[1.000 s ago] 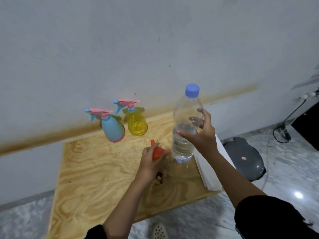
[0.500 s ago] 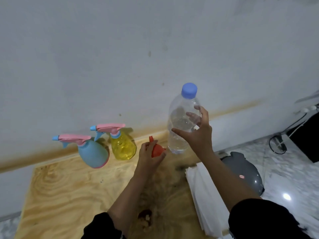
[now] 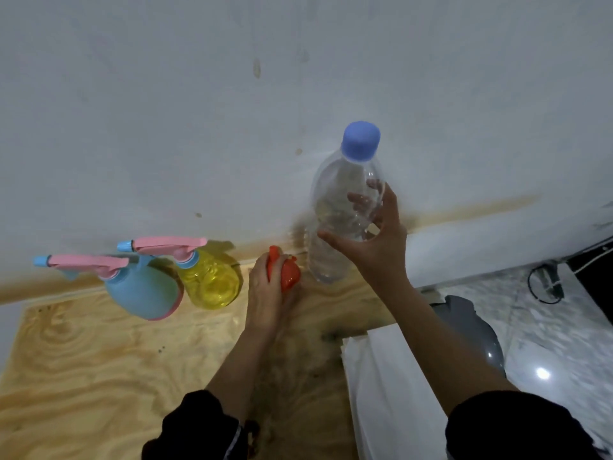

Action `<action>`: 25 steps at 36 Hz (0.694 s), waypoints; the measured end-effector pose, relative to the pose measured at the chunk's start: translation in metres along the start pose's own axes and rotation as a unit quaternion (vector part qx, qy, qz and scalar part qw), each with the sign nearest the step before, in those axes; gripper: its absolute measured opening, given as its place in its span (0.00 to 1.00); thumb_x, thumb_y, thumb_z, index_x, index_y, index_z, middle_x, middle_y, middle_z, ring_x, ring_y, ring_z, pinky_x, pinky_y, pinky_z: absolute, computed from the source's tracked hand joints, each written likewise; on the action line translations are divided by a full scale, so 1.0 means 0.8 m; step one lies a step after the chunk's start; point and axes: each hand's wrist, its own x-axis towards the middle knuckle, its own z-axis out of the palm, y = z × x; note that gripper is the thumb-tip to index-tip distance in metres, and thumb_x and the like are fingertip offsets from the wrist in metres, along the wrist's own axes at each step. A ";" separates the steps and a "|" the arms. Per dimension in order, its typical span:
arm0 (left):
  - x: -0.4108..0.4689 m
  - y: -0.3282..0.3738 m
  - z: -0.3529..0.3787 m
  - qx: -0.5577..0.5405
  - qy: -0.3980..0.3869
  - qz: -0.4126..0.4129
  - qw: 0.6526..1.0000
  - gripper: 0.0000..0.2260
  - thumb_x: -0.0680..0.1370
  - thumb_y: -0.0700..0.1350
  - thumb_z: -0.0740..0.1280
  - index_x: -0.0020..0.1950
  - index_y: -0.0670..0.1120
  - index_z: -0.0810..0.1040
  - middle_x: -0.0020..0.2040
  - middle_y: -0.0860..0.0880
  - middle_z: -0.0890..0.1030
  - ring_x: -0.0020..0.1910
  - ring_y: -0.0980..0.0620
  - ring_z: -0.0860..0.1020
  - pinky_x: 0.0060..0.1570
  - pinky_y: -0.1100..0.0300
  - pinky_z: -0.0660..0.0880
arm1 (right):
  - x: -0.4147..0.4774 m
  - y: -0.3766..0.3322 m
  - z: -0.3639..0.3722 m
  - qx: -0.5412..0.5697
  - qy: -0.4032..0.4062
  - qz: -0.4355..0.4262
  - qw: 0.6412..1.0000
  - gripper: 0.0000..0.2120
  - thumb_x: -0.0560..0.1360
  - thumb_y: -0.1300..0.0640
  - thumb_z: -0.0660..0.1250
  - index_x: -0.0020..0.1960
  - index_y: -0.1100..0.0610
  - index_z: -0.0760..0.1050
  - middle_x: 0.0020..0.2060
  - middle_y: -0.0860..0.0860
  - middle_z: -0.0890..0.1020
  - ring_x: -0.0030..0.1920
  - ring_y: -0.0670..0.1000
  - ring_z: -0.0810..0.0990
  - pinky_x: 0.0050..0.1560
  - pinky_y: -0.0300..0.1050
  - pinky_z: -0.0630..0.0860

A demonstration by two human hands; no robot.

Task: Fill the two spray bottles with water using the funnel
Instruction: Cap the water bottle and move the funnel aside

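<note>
Left hand [image 3: 270, 295] gripping the funnel [image 3: 289, 273], right hand [image 3: 376, 242] clasping the capped water bottle [image 3: 341, 207]: with blue spray bottle [image 3: 142, 290] and yellow spray bottle [image 3: 210, 282] seemingly unopened, pouring would wet the desk [image 3: 83, 376].

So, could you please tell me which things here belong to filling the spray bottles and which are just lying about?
For the job: blue spray bottle, yellow spray bottle, funnel in the left hand, water bottle in the right hand.
Lying about: white sheets, grey appliance, cable on the floor.
</note>
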 end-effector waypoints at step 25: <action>-0.009 0.007 -0.003 0.010 -0.013 -0.002 1.000 0.20 0.78 0.45 0.65 0.70 0.49 0.68 0.73 0.43 0.60 0.71 0.43 0.61 0.68 0.50 0.66 | -0.002 0.027 -0.001 -0.028 -0.108 0.035 0.993 0.43 0.57 0.35 0.75 0.66 0.46 0.63 0.61 0.48 0.72 0.62 0.48 0.73 0.60 0.51 0.76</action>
